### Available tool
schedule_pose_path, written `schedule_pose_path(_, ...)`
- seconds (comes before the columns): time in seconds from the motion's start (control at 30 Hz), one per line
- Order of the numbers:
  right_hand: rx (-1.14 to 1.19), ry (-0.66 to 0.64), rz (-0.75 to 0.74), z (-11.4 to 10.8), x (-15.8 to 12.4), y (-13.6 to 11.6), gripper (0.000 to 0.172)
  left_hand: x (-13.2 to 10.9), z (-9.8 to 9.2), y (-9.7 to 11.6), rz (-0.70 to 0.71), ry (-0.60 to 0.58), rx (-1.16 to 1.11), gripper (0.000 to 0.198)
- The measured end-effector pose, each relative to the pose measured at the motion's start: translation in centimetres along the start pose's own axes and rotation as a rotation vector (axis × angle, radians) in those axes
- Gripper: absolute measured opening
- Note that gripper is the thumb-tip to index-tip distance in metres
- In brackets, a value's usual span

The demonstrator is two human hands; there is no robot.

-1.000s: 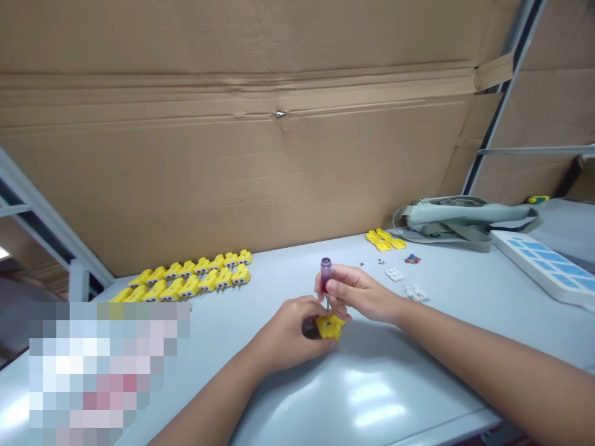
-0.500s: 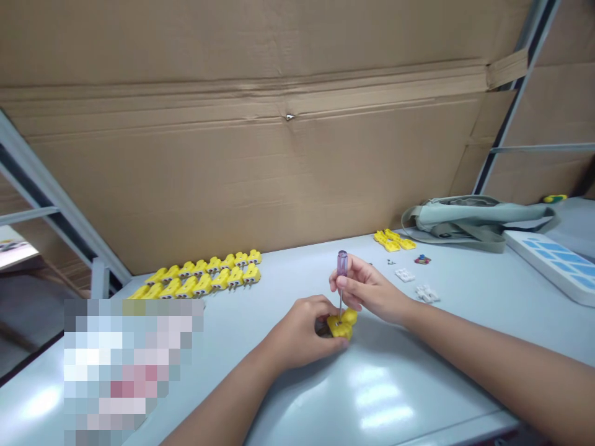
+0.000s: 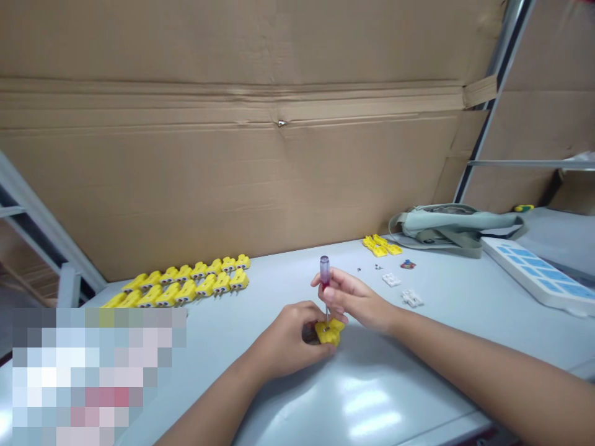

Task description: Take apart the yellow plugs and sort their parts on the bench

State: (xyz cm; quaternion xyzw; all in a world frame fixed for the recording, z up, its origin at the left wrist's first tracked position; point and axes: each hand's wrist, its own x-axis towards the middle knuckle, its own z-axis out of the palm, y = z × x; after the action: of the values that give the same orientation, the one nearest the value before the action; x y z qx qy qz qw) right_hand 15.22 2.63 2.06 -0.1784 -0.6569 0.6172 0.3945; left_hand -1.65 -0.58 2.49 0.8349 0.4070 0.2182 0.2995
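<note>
My left hand (image 3: 286, 341) is closed around a small yellow plastic plug part (image 3: 330, 332), pressing it onto the pale grey table (image 3: 372, 396). My right hand (image 3: 356, 300) pinches a small screwdriver (image 3: 325, 279) with a purple handle. The screwdriver stands upright, and its thin metal tip rests in the top of the yellow part. Both forearms reach in from the bottom edge of the view.
Two rows of several finished yellow parts (image 3: 186, 284) lie at the back left. More yellow parts (image 3: 382, 245), loose screws (image 3: 375, 267) and white pieces (image 3: 402, 289) lie at the back right. A grey bag (image 3: 453, 226) and a white-blue power strip (image 3: 534, 272) sit far right. Cardboard (image 3: 232, 155) walls the back.
Both hands keep their grip on the yellow part and the screwdriver. Only the camera view has shifted slightly; the hands' places on the table look much the same.
</note>
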Motion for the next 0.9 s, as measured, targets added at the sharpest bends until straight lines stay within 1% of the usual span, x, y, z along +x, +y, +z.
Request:
schedule_pose_path(0.1,0.019,0.076,-0.003,0.0,0.3,0.5,0.031,0.0,-0.1,0.0,0.02,0.009,0.007,0.023)
schedule_pose_path(0.17,-0.004,0.1,-0.026,-0.1,0.4,0.4,0.029,0.0,-0.2,-0.1,0.022,0.006,0.023,0.023)
schedule_pose_path(0.27,-0.064,0.036,-0.016,-0.3,0.4,-0.1,0.027,-0.1,-0.2,-0.2,0.02,-0.012,0.033,0.026)
schedule_pose_path(0.33,-0.078,-0.035,0.017,-0.4,0.3,-0.4,0.032,-0.1,-0.2,-0.3,0.019,-0.021,0.026,0.03)
schedule_pose_path(0.4,-0.056,-0.069,0.036,-0.3,0.2,-0.5,0.036,-0.1,-0.2,-0.3,0.018,-0.025,0.01,0.033)
schedule_pose_path(0.47,-0.015,-0.065,0.033,-0.3,0.2,-0.2,0.034,0.0,-0.1,-0.3,0.017,-0.021,-0.011,0.034)
schedule_pose_path(0.57,0.036,-0.022,0.028,-0.4,0.3,0.3,0.031,0.0,-0.1,-0.2,0.036,-0.013,-0.038,0.033)
schedule_pose_path(0.7,0.028,0.032,0.053,-0.6,0.6,0.6,0.03,0.0,-0.1,-0.3,0.034,-0.014,-0.037,0.031)
schedule_pose_path(0.9,0.015,0.014,0.111,-0.7,0.6,0.0,0.027,0.1,-0.2,-0.5,0.034,-0.028,-0.095,0.033)
